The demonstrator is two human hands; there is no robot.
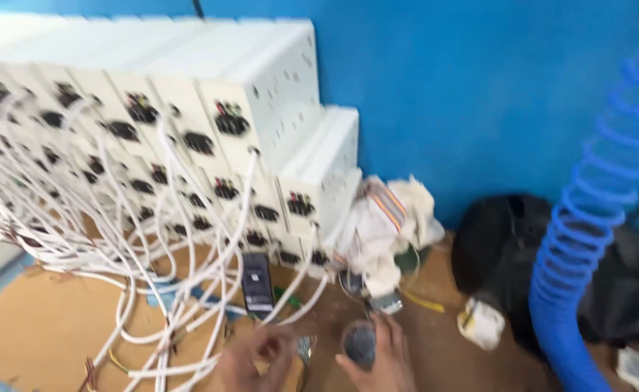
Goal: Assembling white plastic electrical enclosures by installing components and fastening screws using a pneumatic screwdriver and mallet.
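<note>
**Two hands low at the near edge, one around a small dark round thing**

The frame is blurred by motion, so fine detail is lost. The right hand (pixel 381 359) sits at the near edge of the view, its fingers curled around a small dark round object (pixel 359 343) that looks like a little container or cap; what it is exactly cannot be told. The left hand (pixel 255 359) is just to the left of it, fingers bent loosely with the thumb and forefinger near each other; whether it pinches anything cannot be told. Between the two hands lies a small metallic piece (pixel 305 348), touching or nearly touching the left hand.

Both hands hover over a brown board surface (pixel 36 327). Just beyond the left hand, a small black rectangular device (pixel 257 282) lies among a tangle of white cables (pixel 152 290) that spill down from a stepped stack of white boxes (pixel 261 94), each with dark sockets on its face. The stack fills the far left against a blue wall (pixel 479 94).

To the right of the stack lies a crumpled white cloth (pixel 396 225) with a striped ribbon cable (pixel 388 205) across it. Farther right sits a black bag (pixel 501 247), and a coiled blue hose (pixel 574 268) runs from the upper right down to the near edge. A crumpled white scrap (pixel 481 323) lies near the hose's base.
</note>
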